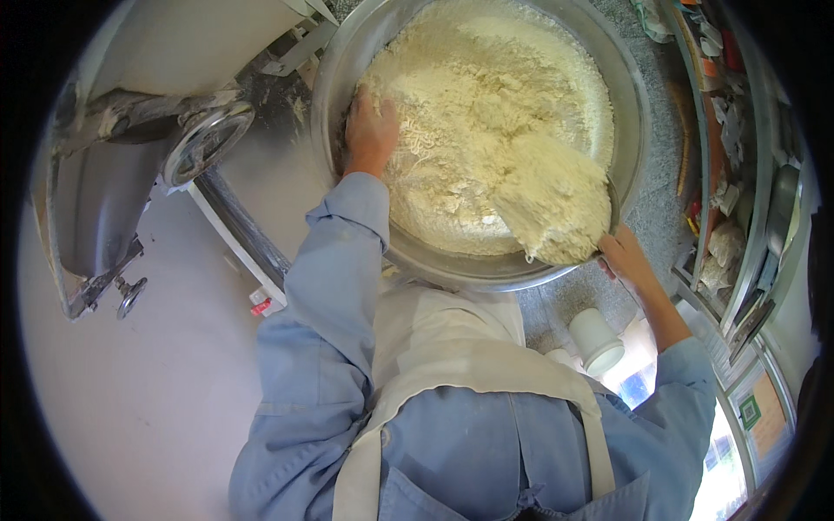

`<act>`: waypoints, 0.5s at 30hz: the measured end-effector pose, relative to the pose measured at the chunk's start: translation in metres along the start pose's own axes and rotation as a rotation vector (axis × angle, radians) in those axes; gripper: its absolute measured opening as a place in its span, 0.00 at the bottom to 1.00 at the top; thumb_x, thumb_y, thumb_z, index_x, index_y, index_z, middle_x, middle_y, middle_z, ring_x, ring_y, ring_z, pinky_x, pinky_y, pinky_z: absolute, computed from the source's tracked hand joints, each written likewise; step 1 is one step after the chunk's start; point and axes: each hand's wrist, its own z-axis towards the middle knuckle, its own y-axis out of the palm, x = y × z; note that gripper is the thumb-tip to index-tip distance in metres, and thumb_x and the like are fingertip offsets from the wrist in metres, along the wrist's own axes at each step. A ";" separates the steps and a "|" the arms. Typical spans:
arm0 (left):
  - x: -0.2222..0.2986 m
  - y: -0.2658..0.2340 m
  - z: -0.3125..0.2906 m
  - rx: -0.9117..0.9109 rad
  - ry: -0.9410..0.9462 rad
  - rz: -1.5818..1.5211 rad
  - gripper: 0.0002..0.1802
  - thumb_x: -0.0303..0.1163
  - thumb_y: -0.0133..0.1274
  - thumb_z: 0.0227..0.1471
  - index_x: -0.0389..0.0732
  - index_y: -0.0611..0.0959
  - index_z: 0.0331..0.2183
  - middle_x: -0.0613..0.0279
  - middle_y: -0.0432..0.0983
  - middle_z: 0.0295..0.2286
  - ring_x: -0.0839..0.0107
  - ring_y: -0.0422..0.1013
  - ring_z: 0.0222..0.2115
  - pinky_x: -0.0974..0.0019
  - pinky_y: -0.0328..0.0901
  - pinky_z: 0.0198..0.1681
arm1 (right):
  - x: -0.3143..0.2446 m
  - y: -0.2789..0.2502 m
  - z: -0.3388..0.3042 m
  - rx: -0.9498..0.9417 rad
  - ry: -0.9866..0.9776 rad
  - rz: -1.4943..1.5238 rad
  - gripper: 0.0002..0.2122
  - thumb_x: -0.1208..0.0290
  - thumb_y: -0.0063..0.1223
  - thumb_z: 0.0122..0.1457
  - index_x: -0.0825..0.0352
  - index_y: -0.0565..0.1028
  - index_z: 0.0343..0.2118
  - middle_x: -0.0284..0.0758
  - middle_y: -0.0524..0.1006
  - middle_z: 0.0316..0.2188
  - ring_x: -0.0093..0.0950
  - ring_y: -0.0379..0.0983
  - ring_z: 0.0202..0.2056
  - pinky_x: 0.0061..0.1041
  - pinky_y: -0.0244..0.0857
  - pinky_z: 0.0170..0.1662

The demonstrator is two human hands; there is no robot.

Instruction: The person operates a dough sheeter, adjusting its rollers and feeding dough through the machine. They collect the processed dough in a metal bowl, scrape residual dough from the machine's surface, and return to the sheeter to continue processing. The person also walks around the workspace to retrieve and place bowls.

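Note:
A wide metal basin holds a large heap of pale yellow flour, crumbly in places. My left hand is inside the basin at its left wall, back of the hand up. Its fingertips reach down against the flour and are partly hidden, so whether they grip anything does not show. At the right front of the basin, my right hand has its fingers closed on the rim of a smaller metal bowl. That bowl is tilted over the basin, and a mound of the same flour covers most of it.
To the left stands a floury metal machine with a handwheel. A white bucket is on the grey floor at the right, below my right forearm. Shelves with bags and loose items line the right side.

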 end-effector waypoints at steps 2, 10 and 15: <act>-0.013 0.011 0.007 0.060 0.080 -0.024 0.32 0.45 0.41 0.53 0.32 0.63 0.52 0.38 0.62 0.48 0.45 0.60 0.49 0.56 0.56 0.52 | -0.005 0.014 0.021 0.014 -0.072 0.061 0.09 0.71 0.36 0.48 0.72 0.66 0.23 0.32 0.62 0.09 0.20 0.55 0.08 0.21 0.46 0.09; -0.004 0.020 0.025 -0.238 -0.274 -0.282 0.32 0.48 0.46 0.51 0.33 0.69 0.50 0.43 0.66 0.47 0.52 0.63 0.48 0.59 0.58 0.50 | -0.041 0.056 0.086 0.005 -0.078 0.144 0.09 0.72 0.36 0.48 0.72 0.65 0.19 0.34 0.64 0.09 0.21 0.56 0.08 0.23 0.48 0.09; 0.022 0.009 0.025 -0.361 -0.205 -0.443 0.33 0.46 0.55 0.44 0.32 0.72 0.47 0.44 0.70 0.43 0.55 0.66 0.45 0.60 0.60 0.47 | -0.048 0.069 0.109 -0.024 -0.151 0.140 0.09 0.72 0.37 0.47 0.72 0.64 0.16 0.36 0.64 0.08 0.23 0.57 0.07 0.25 0.50 0.10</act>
